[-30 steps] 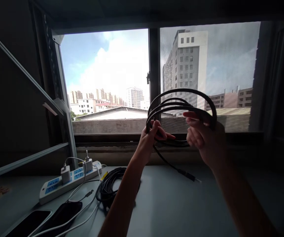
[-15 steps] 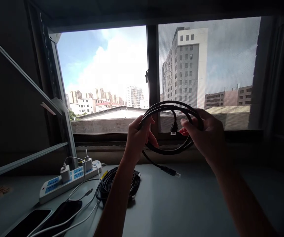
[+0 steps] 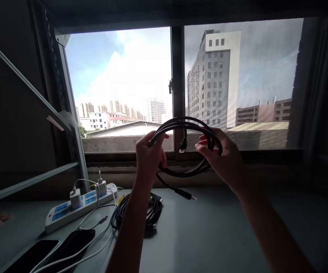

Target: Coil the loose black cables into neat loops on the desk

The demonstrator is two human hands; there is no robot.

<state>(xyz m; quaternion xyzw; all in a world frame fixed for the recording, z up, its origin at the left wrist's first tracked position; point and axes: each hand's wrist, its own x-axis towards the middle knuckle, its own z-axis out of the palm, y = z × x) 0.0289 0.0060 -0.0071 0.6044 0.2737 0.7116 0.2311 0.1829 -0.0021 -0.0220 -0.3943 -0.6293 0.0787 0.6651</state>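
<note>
A black cable (image 3: 185,173), wound into a few loose loops, is held up above the table in front of the window. My left hand (image 3: 149,153) is closed round the left side of the coil. On the right side, my right hand (image 3: 219,155) grips the loops between thumb and fingers. One plug (image 3: 183,146), with a pale tip, hangs inside the loops. The other plug (image 3: 184,193) dangles below the coil, its clear-looking end pointing right. A second coil of black cable (image 3: 124,208) lies on the table, partly hidden behind my left forearm.
A white power strip (image 3: 81,206) with two chargers plugged in stands at the left. Two dark phones (image 3: 34,256) and white charging cables (image 3: 101,227) lie before it on the grey table (image 3: 198,235). Metal frame bars (image 3: 30,184) cross the left side.
Both hands have shifted a little to the left with the held coil, and its two plugs have moved with it. The things on the table stay put.
</note>
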